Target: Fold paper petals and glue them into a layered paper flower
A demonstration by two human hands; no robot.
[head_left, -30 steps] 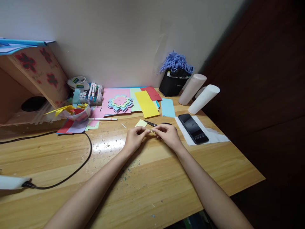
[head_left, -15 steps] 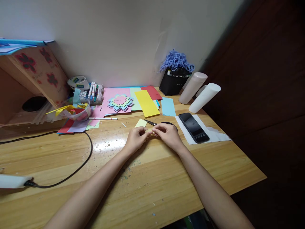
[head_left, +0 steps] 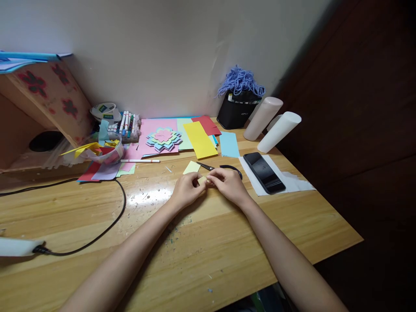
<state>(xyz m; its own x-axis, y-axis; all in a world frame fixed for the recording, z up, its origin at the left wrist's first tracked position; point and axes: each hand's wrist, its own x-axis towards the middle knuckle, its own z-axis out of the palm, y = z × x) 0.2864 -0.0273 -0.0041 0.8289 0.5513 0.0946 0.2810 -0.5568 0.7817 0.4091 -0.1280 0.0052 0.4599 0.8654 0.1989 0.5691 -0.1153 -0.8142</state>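
Note:
My left hand (head_left: pixel 186 190) and my right hand (head_left: pixel 228 183) meet over the middle of the wooden table (head_left: pixel 227 242). Both pinch a small pale yellow-green paper piece (head_left: pixel 203 179) between their fingertips. Just behind them lie a pale yellow paper square (head_left: pixel 191 167) and black-handled scissors (head_left: pixel 221 167). Farther back sits a layered paper flower (head_left: pixel 164 139) on a pink sheet (head_left: pixel 150 128), beside a yellow paper strip (head_left: pixel 199 140).
A black phone (head_left: pixel 264 172) lies on white paper at the right. Two white cylinders (head_left: pixel 273 125) and a black pouch with blue yarn (head_left: pixel 239 104) stand at the back. Markers (head_left: pixel 127 124), a bowl of paper scraps (head_left: pixel 103 151), a black cable (head_left: pixel 107 225) and a cardboard box (head_left: pixel 42 112) are on the left.
My hands have drawn slightly closer together around the small paper piece and shifted a little away from me; the scissors' handle now shows behind my right hand.

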